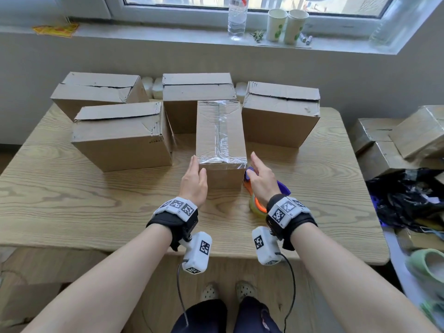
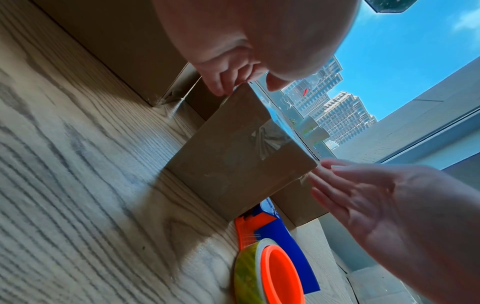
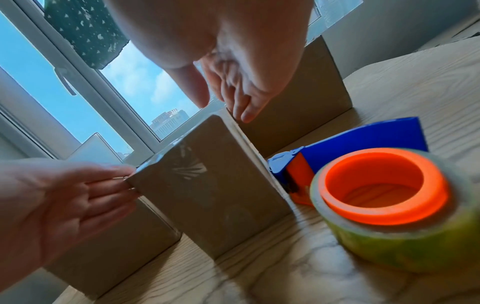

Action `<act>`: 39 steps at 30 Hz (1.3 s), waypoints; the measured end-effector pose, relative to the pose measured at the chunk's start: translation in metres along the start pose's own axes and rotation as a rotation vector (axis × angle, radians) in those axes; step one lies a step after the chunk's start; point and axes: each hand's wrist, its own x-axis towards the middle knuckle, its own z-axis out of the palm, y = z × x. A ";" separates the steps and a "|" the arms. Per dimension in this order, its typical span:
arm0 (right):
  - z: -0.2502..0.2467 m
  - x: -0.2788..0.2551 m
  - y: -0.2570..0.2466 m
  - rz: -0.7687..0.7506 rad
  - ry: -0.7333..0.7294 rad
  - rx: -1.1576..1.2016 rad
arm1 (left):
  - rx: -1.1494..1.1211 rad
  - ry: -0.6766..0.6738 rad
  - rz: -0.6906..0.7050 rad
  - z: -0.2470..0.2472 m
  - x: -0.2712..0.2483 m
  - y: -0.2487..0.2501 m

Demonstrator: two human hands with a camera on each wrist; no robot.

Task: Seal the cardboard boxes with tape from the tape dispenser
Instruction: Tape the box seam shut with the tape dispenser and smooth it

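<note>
A narrow cardboard box (image 1: 219,131) with clear tape along its top seam and over its near edge stands in the middle of the table. My left hand (image 1: 195,179) lies flat beside its left near corner, fingers straight and touching the corner (image 3: 114,185). On the box's right side my right hand (image 1: 260,175) is held with straight fingers, close to the near corner (image 2: 335,181). The tape dispenser (image 1: 258,200), blue and orange with a yellowish roll (image 3: 389,205), lies on the table under my right wrist; neither hand holds it.
Several untaped boxes (image 1: 122,135) stand around the taped one on the wooden table (image 1: 72,200). More boxes (image 1: 396,138) and a black bag (image 1: 408,198) are at the right. A bottle (image 1: 237,18) and paper cups (image 1: 287,25) stand on the windowsill.
</note>
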 end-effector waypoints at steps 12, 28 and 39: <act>0.005 0.017 0.004 -0.004 0.172 0.129 | 0.132 0.105 0.069 -0.020 0.017 -0.003; -0.024 0.022 -0.007 -0.102 -0.019 -0.157 | 0.212 0.000 0.162 -0.039 0.026 -0.007; -0.018 0.037 0.002 -0.144 0.098 -0.324 | 0.357 -0.060 0.178 -0.039 0.043 -0.008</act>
